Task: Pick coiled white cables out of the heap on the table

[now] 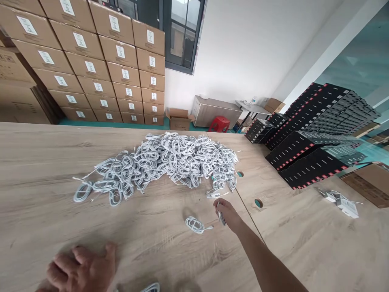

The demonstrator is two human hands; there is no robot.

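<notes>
Pinching a white cable bundle [222,219] in the right hand [230,215] above the table [146,233], in from the far edge, aimed lengthwise toward the near edge; holding the left hand [86,269] spread toward the near-left corner.

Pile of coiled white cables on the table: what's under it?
The wooden tabletop shows in front of the pile and at both ends. The surface directly beneath is covered by the pile, so anything else there cannot be seen.

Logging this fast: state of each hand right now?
Left hand: open, nothing visible in it.
Right hand: closed, holding a pale item, probably a coiled cable.
</notes>
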